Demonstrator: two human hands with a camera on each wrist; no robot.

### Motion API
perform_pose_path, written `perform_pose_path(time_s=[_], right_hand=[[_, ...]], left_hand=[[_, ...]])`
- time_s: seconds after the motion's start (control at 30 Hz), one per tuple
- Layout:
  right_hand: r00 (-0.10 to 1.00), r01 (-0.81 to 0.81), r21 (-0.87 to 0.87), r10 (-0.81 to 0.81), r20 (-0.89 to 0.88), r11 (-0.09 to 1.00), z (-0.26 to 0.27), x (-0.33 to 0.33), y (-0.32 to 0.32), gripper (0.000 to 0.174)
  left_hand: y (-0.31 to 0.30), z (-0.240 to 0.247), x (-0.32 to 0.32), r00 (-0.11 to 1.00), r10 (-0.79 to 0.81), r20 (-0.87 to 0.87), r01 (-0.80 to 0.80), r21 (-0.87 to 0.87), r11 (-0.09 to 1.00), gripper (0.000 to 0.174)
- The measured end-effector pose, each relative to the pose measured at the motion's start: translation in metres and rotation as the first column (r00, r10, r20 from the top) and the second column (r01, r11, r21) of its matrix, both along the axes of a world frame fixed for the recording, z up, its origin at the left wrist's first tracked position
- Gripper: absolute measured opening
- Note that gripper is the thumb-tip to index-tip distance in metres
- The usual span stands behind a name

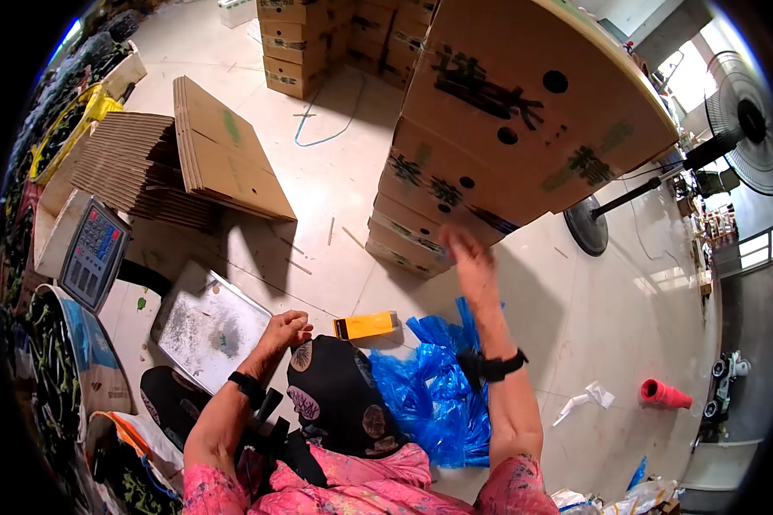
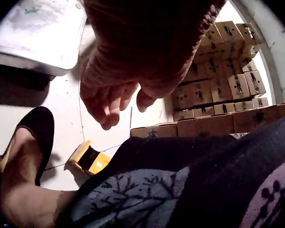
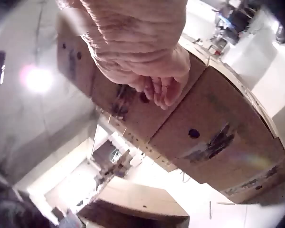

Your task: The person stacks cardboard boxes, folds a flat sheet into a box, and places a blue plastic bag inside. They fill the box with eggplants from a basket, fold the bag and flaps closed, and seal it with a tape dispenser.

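Note:
My right hand (image 1: pixel 472 262), slightly blurred in the head view, is raised in front of a tall stack of printed cardboard boxes (image 1: pixel 507 176). In the right wrist view its fingers (image 3: pixel 167 92) bend loosely and overlap the side of a carton (image 3: pixel 204 128); nothing shows in its grasp. Over the knee, my left hand (image 1: pixel 285 330) hangs with relaxed, bent fingers and holds nothing. Just right of it on the floor lies a small yellow-and-black box (image 1: pixel 368 325), which the left wrist view shows with an open end. Crumpled blue plastic (image 1: pixel 434 390) lies beside the right leg.
On the left stands a scale with a keypad display (image 1: pixel 94 253) and a dusty metal platform (image 1: pixel 210 330). Behind it lean flattened cartons (image 1: pixel 232 159). Sacks of green vegetables (image 1: pixel 56 369) line the left edge. A standing fan (image 1: pixel 739 129) and a red plastic object (image 1: pixel 664 394) are at right.

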State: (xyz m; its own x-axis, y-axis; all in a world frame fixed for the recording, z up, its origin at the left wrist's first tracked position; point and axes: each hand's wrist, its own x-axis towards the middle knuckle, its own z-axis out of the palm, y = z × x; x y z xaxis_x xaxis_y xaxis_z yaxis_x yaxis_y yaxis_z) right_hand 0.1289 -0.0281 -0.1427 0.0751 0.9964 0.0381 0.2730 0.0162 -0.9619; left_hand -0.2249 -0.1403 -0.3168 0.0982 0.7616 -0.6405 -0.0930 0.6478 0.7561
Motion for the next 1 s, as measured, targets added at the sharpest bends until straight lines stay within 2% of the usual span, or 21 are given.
perform_pose_path(time_s=[0.07,0.17,0.2,0.33,0.47,0.5,0.57,0.67,0.77,0.87,0.97,1.0], right_hand=[[0.974,0.004,0.009,-0.002,-0.229,1.0,0.001,0.014,0.015,0.032],[0.985,0.01,-0.084,-0.024,-0.174,0.996,0.004,0.031,0.003,0.031],[0.989,0.058,-0.133,-0.075,-0.128,0.989,0.005,0.034,-0.001,0.03],[0.998,-0.021,-0.091,0.015,-0.061,0.996,0.019,0.015,-0.006,0.027],[0.945,0.015,0.089,0.015,-0.328,0.996,0.011,0.012,0.017,0.026],[0.949,0.022,0.077,0.004,-0.317,0.997,0.008,0.01,0.018,0.028],[0.957,0.045,0.046,-0.03,-0.289,0.998,0.001,0.013,0.013,0.031],[0.972,0.147,-0.217,-0.181,-0.148,0.965,-0.048,0.041,0.005,0.028],[0.93,0.281,-0.307,-0.336,-0.145,0.909,-0.074,0.043,-0.016,0.03],[0.975,0.134,-0.41,-0.193,-0.108,0.902,-0.115,0.039,-0.03,0.029],[0.991,-0.043,-0.446,-0.02,-0.135,0.894,-0.129,0.003,-0.041,0.031],[0.987,-0.04,-0.48,-0.039,-0.154,0.876,-0.133,-0.011,-0.042,0.032]], left_hand=[[-0.008,-0.002,0.001,1.0,0.021,0.001,-0.021,0.03,0.999,0.035],[-0.015,-0.005,-0.006,1.0,0.024,0.01,-0.025,0.053,0.998,0.033],[-0.017,-0.017,-0.009,0.999,0.039,0.022,-0.04,0.045,0.998,0.031],[-0.033,-0.026,-0.013,0.999,0.033,-0.026,-0.033,-0.013,0.999,0.029],[-0.023,-0.021,-0.004,0.993,-0.066,-0.097,0.071,0.043,0.997,0.031],[-0.022,-0.025,-0.002,0.999,-0.03,-0.03,0.031,0.053,0.998,0.033],[-0.023,-0.028,-0.001,0.999,-0.001,0.033,-0.001,0.064,0.998,0.036],[-0.033,-0.037,-0.009,0.998,0.051,0.047,-0.052,0.023,0.998,0.034],[-0.051,-0.036,-0.023,0.997,0.073,-0.024,-0.073,-0.017,0.997,0.032],[-0.069,-0.072,-0.041,0.994,0.105,0.016,-0.103,-0.084,0.991,0.029],[-0.066,-0.053,-0.034,0.988,0.156,0.024,-0.153,-0.089,0.984,0.027],[-0.065,-0.04,-0.029,0.986,0.16,0.047,-0.155,-0.086,0.984,0.026]])
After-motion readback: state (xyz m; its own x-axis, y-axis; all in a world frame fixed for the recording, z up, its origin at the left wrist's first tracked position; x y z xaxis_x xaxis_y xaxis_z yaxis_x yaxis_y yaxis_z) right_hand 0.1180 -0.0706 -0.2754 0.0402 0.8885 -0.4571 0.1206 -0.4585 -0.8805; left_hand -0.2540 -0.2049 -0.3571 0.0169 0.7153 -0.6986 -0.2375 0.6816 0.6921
